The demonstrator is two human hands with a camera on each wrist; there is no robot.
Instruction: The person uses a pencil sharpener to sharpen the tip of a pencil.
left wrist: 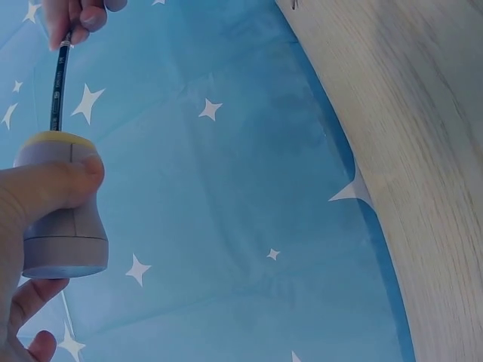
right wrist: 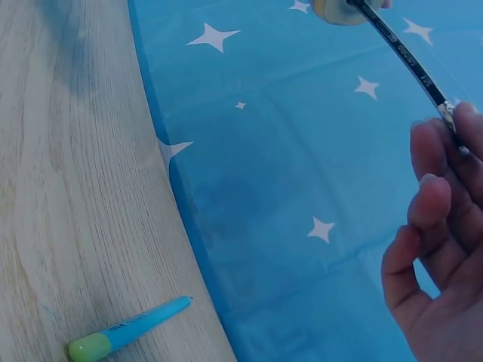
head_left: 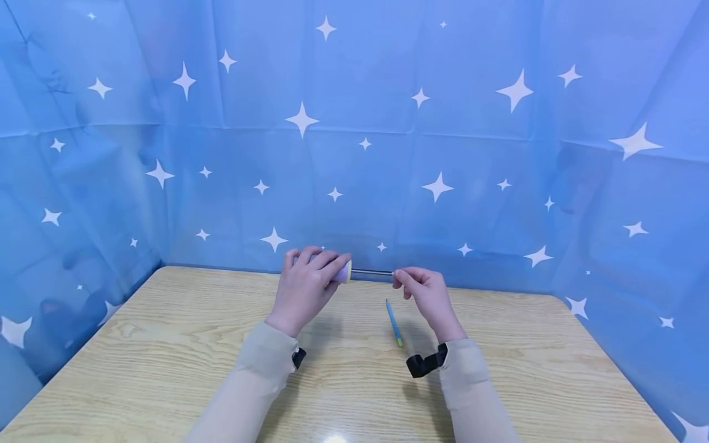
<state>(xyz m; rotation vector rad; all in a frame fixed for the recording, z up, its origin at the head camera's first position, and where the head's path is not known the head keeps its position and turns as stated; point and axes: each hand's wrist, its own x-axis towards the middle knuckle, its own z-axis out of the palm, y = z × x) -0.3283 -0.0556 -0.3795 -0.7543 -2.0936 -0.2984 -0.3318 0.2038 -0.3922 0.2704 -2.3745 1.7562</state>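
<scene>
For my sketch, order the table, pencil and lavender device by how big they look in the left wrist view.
Largest to smallest:
1. table
2. lavender device
3. pencil, visible part only

From here, a hand could pass over the wooden tabletop (head_left: 166, 344) outside either forearm. Between the left hand (head_left: 307, 283) and right hand (head_left: 428, 295), a dark pencil (head_left: 372, 272) bars the way, running out of a lilac device (head_left: 342, 273), with the starry curtain (head_left: 365, 203) just beyond. Nearer, a blue pen (head_left: 394, 321) and the right wrist's black camera (head_left: 423, 365) narrow the lane between the forearms.
</scene>
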